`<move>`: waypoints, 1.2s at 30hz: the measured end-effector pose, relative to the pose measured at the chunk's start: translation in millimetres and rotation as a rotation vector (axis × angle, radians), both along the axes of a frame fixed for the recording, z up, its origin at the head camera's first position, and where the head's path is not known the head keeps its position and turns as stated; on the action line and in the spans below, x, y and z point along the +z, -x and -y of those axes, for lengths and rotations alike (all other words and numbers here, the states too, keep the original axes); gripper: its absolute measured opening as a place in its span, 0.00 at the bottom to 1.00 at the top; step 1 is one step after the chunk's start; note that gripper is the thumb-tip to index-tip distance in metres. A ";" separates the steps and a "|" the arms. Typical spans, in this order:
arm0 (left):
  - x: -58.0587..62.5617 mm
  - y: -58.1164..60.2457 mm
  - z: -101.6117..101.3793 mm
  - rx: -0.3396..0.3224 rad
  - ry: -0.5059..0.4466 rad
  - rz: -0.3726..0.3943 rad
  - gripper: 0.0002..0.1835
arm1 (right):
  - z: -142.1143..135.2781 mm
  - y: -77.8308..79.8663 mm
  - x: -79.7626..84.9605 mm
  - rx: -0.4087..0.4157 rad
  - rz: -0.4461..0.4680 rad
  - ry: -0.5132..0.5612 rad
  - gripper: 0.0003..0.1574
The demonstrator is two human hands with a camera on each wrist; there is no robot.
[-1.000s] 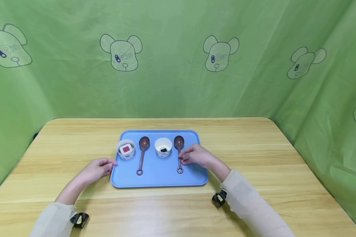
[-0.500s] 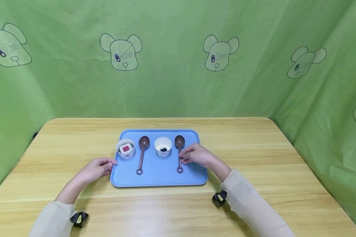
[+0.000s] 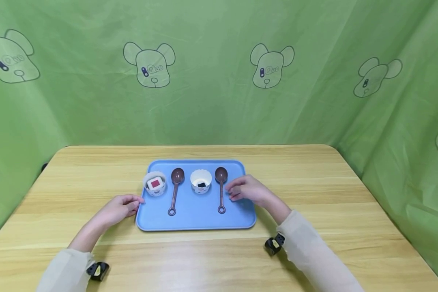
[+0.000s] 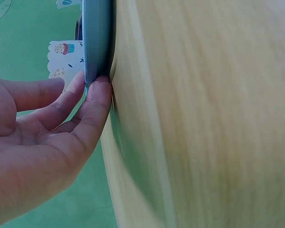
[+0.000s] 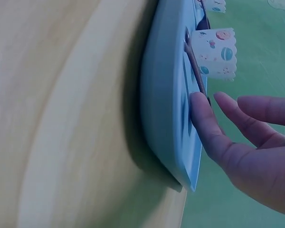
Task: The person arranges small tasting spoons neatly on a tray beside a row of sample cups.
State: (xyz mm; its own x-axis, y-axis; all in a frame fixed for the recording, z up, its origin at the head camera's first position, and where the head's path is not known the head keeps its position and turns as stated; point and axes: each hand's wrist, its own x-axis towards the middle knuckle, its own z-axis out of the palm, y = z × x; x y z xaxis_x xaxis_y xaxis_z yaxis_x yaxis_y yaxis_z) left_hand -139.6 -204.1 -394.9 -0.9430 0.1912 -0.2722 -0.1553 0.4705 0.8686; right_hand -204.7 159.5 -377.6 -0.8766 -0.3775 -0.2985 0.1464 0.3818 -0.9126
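My left hand (image 3: pixel 118 209) rests at the left edge of a blue tray (image 3: pixel 197 223), its fingertips touching the rim; in the left wrist view its thumb stands apart from the tray. My right hand (image 3: pixel 249 189) is over the tray's right side, fingers loosely bent and holding nothing. Just left of its fingertips lies a brown measuring spoon (image 3: pixel 221 194), bowl pointing away. Another brown measuring spoon (image 3: pixel 175 192) lies between two patterned paper cups. The left paper cup (image 3: pixel 157 191) holds a white block (image 3: pixel 155 183) with a red square; the right paper cup (image 3: pixel 201 180) has something small and black inside.
The tray lies on a light wooden table (image 3: pixel 306 182) with rounded far corners. Green curtains (image 3: pixel 211 113) printed with bear heads hang behind the table and along its sides. Black wrist cameras (image 3: pixel 274 244) are strapped at both beige sleeves.
My right hand has let go of the right spoon's handle and moved slightly to the right. That spoon's bowl end shifted a little to the right earlier. My left hand has stayed put.
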 end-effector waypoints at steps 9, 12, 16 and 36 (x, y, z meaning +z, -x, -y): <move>1.7 -1.8 -1.3 -0.009 0.008 -0.008 0.13 | -12.8 -0.5 3.9 -0.018 -0.002 0.015 0.18; 2.0 -2.6 -1.5 -0.012 0.008 -0.011 0.13 | -16.4 -1.1 5.9 -0.023 -0.009 0.021 0.19; 2.0 -4.3 -1.4 -0.018 0.002 -0.014 0.13 | -22.3 -1.4 8.1 -0.036 -0.018 0.030 0.19; -3.0 -4.4 3.7 0.041 -0.055 -0.034 0.15 | -58.6 -3.3 13.2 -0.144 -0.165 -0.065 0.23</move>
State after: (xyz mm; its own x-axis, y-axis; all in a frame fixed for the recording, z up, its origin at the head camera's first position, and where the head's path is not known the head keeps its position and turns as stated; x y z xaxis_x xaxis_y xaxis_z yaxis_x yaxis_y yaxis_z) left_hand -135.2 -207.8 -397.9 -0.9589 0.1662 -0.2300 -0.1435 0.4154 0.8982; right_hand -201.4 218.1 -364.4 -0.9588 -0.2300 -0.1666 0.0546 0.4264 -0.9029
